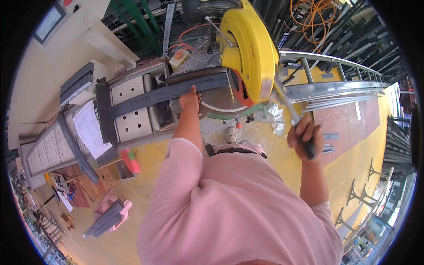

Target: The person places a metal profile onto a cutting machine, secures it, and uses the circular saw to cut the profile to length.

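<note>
1. Left hand (190, 99) on the near edge of the grey bar (154, 96), thumb toward its top face; whether the fingers close round it, I cannot tell.
2. Right hand (305, 136) clenched round the black handle (310, 151) of the yellow saw (247, 53).
3. The bar lies across the perforated table (138, 90), its right end beside the saw's guard (239, 86); paper (90, 128) lies farther left; a pink stool (126, 213) bears more bars (105, 219).
</note>
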### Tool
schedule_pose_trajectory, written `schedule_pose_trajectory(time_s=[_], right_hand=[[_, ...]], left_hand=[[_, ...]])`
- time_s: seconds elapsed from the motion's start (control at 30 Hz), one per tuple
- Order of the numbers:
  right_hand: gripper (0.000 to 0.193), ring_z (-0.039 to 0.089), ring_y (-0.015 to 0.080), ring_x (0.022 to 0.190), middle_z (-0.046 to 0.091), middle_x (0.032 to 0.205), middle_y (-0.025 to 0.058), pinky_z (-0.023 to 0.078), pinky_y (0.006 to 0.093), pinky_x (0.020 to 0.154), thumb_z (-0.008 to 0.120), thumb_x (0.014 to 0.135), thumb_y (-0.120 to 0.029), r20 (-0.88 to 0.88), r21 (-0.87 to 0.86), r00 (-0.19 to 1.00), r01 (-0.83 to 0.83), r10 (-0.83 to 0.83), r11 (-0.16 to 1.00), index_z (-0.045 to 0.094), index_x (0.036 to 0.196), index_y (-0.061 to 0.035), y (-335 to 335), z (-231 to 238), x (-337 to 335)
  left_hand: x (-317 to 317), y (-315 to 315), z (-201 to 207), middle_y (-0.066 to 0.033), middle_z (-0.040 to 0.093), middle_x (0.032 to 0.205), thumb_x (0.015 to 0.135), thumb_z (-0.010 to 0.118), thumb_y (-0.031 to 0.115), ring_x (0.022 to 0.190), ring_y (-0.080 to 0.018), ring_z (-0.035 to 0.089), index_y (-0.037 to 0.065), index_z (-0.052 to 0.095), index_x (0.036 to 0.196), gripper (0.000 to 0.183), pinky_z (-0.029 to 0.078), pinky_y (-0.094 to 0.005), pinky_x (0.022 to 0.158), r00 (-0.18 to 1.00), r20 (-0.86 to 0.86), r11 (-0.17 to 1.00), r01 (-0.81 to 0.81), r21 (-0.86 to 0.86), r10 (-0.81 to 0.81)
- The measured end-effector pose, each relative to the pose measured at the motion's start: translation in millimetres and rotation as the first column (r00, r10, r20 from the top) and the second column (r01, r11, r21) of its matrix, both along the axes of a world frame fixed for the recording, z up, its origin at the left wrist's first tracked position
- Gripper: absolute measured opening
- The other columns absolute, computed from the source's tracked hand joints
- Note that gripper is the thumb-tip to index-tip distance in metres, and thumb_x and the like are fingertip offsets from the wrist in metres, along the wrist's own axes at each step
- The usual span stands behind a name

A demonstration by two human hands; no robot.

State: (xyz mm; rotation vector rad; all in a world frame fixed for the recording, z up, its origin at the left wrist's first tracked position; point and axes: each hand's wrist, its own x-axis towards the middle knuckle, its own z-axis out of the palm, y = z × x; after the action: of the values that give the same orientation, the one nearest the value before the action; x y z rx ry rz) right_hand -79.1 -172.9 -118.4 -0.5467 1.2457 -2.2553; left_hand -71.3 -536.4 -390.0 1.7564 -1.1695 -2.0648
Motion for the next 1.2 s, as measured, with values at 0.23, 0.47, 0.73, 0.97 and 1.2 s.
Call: schedule_pose_trajectory(time_s=[0.23,0.47,0.73,0.97,1.2], right_hand=[[0.038,0.055,0.0184,0.061,0.055,0.071,0.0115,0.045,0.0299,0.055,0.051,0.097,-0.025,0.202,0.725,0.968,-0.044,-0.151,0.688,0.052,0.068,-0.0007,3.7,-72.9,43.7],[0.025,0.051,0.0124,0.066,0.055,0.082,0.0063,0.042,0.0272,0.062,0.058,0.091,-0.021,0.082,0.797,0.995,-0.032,-0.056,0.603,0.055,0.074,-0.0031,4.9,-96.3,54.6],[0.024,0.05,0.0116,0.069,0.057,0.099,0.009,0.041,0.0265,0.061,0.071,0.083,-0.021,-0.426,0.365,0.904,0.14,0.031,0.92,0.053,0.08,-0.0058,-24.4,100.2,-10.5],[0.03,0.056,0.0176,0.057,0.061,0.082,0.0093,0.045,0.029,0.052,0.06,0.093,-0.028,-0.632,0.349,0.774,0.253,0.028,0.902,0.049,0.106,-0.0038,-83.1,193.1,-94.0],[0.034,0.058,0.0218,0.074,0.06,0.093,0.0149,0.048,0.0338,0.067,0.063,0.088,-0.022,-0.706,0.215,0.708,0.255,-0.03,0.943,0.054,0.113,-0.0006,-71.1,127.0,-116.0]], left_hand=[[-1.6,-2.6,6.3,-0.0143,0.065,0.068,0.087,0.072,0.029,0.048,-0.0207,0.057,-0.005,0.061,0.082,0.036,0.044,-0.031,0.042,1.0,0.001,1.0,-0.023,0.007,0.023],[-6.4,-0.2,10.1,-0.0153,0.065,0.07,0.087,0.071,0.027,0.048,-0.0215,0.057,-0.003,0.06,0.088,0.033,0.043,-0.032,0.042,1.0,0.022,0.999,0.021,0.024,-0.021],[-1.1,-1.5,-30.6,-0.0112,0.066,0.089,0.087,0.07,0.012,0.064,-0.0228,0.062,0.002,0.058,0.099,0.019,0.048,-0.0307,0.049,0.932,-0.17,0.938,-0.289,0.19,0.321],[68.2,56.7,26.8,-0.0032,0.063,0.1,0.09,0.065,0.009,0.084,-0.0173,0.062,0.011,0.057,0.111,0.023,0.051,-0.0269,0.061,0.911,-0.373,0.969,-0.094,0.227,0.176],[144.8,110.3,149.3,0.0009,0.063,0.111,0.092,0.063,0.016,0.095,-0.0149,0.06,0.014,0.057,0.115,0.024,0.047,-0.0262,0.068,0.732,-0.679,0.994,0.019,0.11,0.061]])
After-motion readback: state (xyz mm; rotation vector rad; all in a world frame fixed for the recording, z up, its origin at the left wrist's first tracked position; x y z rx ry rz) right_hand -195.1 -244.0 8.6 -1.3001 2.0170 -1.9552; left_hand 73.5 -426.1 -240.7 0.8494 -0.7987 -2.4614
